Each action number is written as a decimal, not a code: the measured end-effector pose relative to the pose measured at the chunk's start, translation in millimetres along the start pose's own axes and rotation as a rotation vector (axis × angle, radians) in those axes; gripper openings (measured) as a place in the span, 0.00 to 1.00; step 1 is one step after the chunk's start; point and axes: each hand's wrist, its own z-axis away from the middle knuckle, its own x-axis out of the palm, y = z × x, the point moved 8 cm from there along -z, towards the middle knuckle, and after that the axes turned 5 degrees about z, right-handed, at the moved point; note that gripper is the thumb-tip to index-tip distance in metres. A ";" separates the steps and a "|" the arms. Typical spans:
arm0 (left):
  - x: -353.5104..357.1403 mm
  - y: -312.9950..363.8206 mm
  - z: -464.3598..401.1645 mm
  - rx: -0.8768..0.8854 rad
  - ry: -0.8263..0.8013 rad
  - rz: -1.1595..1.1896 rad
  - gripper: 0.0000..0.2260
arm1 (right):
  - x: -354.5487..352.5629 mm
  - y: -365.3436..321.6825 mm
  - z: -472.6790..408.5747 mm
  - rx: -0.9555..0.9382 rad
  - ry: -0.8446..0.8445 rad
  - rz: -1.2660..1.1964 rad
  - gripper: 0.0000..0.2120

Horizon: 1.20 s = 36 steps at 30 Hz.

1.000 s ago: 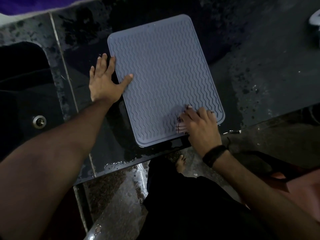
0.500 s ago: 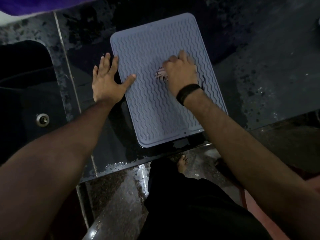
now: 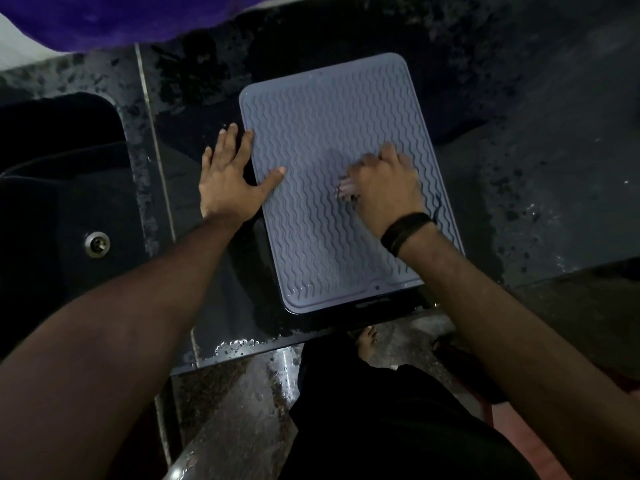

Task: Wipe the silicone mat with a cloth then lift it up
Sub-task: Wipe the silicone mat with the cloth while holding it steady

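A blue-grey silicone mat (image 3: 322, 133) with wavy ridges lies flat on the dark wet counter (image 3: 540, 188). My left hand (image 3: 230, 178) rests flat with fingers spread on the mat's left edge, thumb on the mat. My right hand (image 3: 384, 183), with a black band at the wrist, presses down on the middle of the mat. It is closed over a small striped cloth (image 3: 346, 189), of which only a corner shows under the fingers.
A dark sink (image 3: 59, 188) with a metal drain (image 3: 97, 242) lies to the left of the mat. The counter's front edge (image 3: 277, 344) runs just below the mat, with wet floor and a bare foot (image 3: 367, 342) beneath. Purple fabric (image 3: 114, 15) lies at the top.
My right hand with the cloth swept from the mat's near right corner up to its middle, then slid slightly back toward me. My left hand has stayed on the left edge.
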 end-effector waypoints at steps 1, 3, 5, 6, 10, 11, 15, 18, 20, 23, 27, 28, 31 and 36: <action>0.0 -0.2 0.0 -0.002 0.002 0.000 0.41 | -7.8 -1.2 -13.7 0.003 0.034 -0.011 0.18; 0.3 -0.5 -0.1 -0.004 0.003 0.001 0.41 | -19.7 -6.0 -44.5 0.003 0.070 -0.016 0.19; 1.0 -0.5 -0.8 -0.005 0.003 -0.004 0.41 | -21.7 -10.8 -70.3 -0.004 0.053 0.003 0.20; 1.4 -0.7 -1.1 -0.008 0.005 -0.007 0.41 | -18.6 -12.9 -78.3 -0.007 0.035 0.016 0.20; 0.8 -1.1 -1.3 -0.006 0.017 -0.006 0.42 | 1.8 -15.5 -75.5 -0.030 0.003 0.032 0.20; 0.0 -1.1 -1.3 -0.004 0.020 -0.005 0.42 | 4.9 -14.2 -70.1 -0.039 0.010 0.027 0.20; 0.0 -0.7 -1.6 0.004 0.023 0.007 0.43 | 12.1 -5.2 -43.1 -0.069 0.007 0.017 0.21; 1.2 -3.0 -2.0 0.008 0.029 0.011 0.42 | 13.5 -0.5 -29.1 -0.065 -0.024 0.037 0.20; 1.9 -4.4 -1.9 0.009 0.031 0.014 0.42 | 7.8 0.0 -34.1 -0.055 -0.043 0.055 0.20; 3.4 -3.9 -3.6 0.022 0.045 0.019 0.42 | -16.2 -3.5 -66.8 -0.039 0.030 0.045 0.19; 2.3 -3.6 -2.9 0.030 0.082 0.032 0.42 | -44.5 -23.4 -125.7 -0.075 0.117 -0.001 0.19; 2.0 -3.3 -2.8 0.033 0.085 0.030 0.42 | -45.3 -28.2 -137.0 -0.088 0.099 0.018 0.19; 3.3 -4.4 -1.7 0.034 0.084 0.025 0.41 | -34.8 -23.1 -156.2 -0.097 0.043 0.073 0.18; 5.3 -6.6 -2.4 0.048 0.096 0.036 0.41 | -20.1 43.0 -160.0 0.096 0.026 0.105 0.15</action>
